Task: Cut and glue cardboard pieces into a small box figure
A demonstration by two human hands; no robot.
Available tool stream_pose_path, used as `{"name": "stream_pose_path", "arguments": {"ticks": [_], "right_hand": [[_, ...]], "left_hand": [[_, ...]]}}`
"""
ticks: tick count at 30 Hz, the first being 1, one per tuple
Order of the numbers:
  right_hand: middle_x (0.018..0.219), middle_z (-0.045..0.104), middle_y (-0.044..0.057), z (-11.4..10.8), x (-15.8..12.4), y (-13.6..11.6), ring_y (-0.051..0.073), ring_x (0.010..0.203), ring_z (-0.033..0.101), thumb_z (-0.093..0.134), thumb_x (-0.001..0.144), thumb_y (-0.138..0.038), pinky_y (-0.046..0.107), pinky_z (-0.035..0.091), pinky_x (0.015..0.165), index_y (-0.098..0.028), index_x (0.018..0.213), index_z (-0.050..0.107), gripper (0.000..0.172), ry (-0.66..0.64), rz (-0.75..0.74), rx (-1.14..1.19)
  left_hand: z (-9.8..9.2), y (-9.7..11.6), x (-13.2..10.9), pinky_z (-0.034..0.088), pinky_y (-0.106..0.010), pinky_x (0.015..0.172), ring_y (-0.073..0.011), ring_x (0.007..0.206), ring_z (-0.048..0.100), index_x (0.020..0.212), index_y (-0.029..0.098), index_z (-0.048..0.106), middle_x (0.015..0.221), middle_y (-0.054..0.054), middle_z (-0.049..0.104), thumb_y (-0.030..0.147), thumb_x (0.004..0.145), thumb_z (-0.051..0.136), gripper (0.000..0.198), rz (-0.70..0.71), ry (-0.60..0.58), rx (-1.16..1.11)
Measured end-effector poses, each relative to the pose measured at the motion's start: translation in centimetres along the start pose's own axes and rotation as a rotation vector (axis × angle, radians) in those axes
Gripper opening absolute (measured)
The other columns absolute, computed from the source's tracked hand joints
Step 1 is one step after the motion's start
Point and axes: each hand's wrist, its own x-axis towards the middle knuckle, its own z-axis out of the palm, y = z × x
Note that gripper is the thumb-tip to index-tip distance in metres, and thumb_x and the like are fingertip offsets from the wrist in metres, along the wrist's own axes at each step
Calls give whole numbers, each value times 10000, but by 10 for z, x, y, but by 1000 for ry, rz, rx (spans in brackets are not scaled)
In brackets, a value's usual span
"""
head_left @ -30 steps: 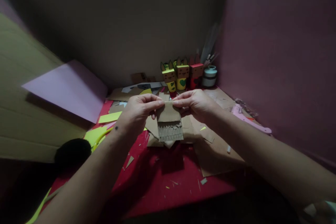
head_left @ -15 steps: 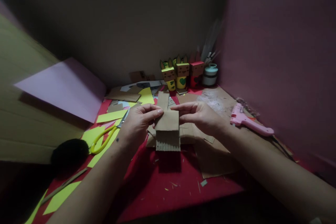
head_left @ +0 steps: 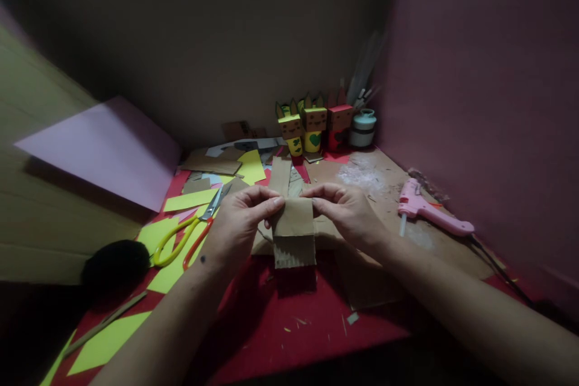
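A small brown corrugated cardboard piece [head_left: 294, 232] hangs upright above the red table surface [head_left: 289, 319]. My left hand [head_left: 239, 223] pinches its upper left corner with thumb and fingers closed. My right hand [head_left: 348, 211] pinches its upper right corner the same way. The piece's lower edge shows bare ridges. More brown cardboard sheets [head_left: 362, 271] lie flat under and behind it.
Yellow and orange-handled scissors [head_left: 190, 232] lie left on yellow paper [head_left: 172, 271]. A pink glue gun [head_left: 429, 214] rests at right by the pink wall. Three paper box figures [head_left: 314, 126] and a small jar [head_left: 362, 128] stand at the back. A pink sheet [head_left: 104, 148] leans left.
Both hands have come lower and a little nearer with the cardboard piece still pinched. The view tilted down, and the scissors and glue gun now show more fully.
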Motion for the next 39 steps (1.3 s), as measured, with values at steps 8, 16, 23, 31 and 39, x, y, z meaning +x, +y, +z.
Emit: {"name": "stream_pose_path", "arguments": {"ticks": [8, 16, 23, 31, 39], "right_hand": [[694, 714, -11, 5, -6, -8, 116, 638, 639, 711, 733, -214, 250, 516, 645, -197, 772, 757, 63, -4, 242, 219], [728, 701, -20, 4, -9, -5, 110, 660, 633, 811, 684, -253, 245, 506, 648, -190, 791, 739, 144, -11, 230, 200], [751, 728, -7, 4, -13, -5, 122, 699, 644, 798, 703, -283, 265, 501, 682, -192, 774, 741, 129, 44, 186, 97], [779, 747, 1, 2, -14, 3, 137, 743, 661, 740, 772, -311, 271, 508, 712, -195, 816, 758, 125, 48, 107, -1], [790, 750, 13, -2, -16, 2, 137, 746, 670, 639, 867, -245, 254, 509, 706, -185, 834, 749, 130, 6, -28, -185]], "left_hand": [[3, -5, -7, 420, -221, 582, -113, 601, 527, 704, 170, 708, 638, 17, 637, 294, 714, 780, 145, -1, 82, 72], [7, -6, -18, 454, -203, 616, -112, 652, 569, 732, 187, 721, 682, 17, 677, 295, 757, 749, 115, 57, 139, 190], [10, -6, -21, 463, -190, 603, -108, 648, 582, 743, 188, 730, 682, 14, 689, 288, 773, 734, 105, 109, 144, 233], [13, -6, -27, 481, -160, 574, -97, 616, 603, 727, 187, 727, 663, 26, 699, 256, 774, 724, 83, 128, 171, 250], [15, -5, -28, 473, -136, 572, -89, 631, 612, 738, 194, 730, 680, 25, 707, 266, 794, 721, 91, 102, 158, 277]]}}
